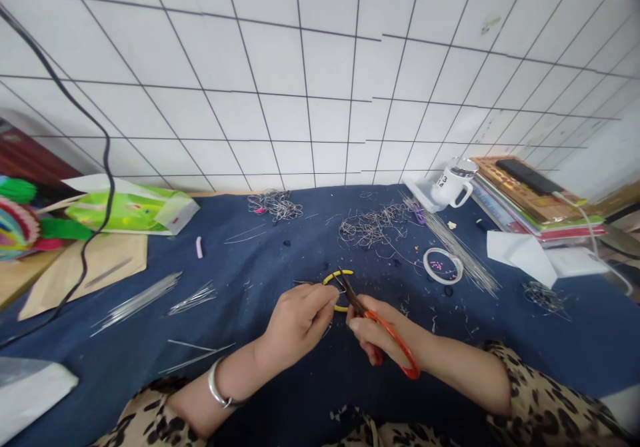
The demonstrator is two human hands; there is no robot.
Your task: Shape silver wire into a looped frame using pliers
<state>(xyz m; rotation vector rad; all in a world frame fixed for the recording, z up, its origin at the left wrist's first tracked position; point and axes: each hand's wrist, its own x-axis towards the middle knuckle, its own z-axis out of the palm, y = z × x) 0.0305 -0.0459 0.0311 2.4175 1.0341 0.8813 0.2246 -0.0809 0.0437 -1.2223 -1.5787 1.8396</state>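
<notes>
My right hand (383, 334) grips orange-handled scissors (393, 340), their dark blades spread apart and pointing up and left. Close by the blades, my left hand (303, 314) is closed in a pinch; what it holds is too small to make out. Between the hands, a tool with curved yellow handles (345, 273) lies on the dark blue cloth (280, 400), partly hidden behind my left fingers. Tiny clippings are scattered around it.
Tangled wire (373, 226) lies behind the hands, with another tangle (275, 205) farther left. Straight wires (137, 304) rest at left and a long bundle (463, 254) at right. A round dish (443, 266) holds pink beads. A white mug (454, 184) stands by stacked books (530, 200).
</notes>
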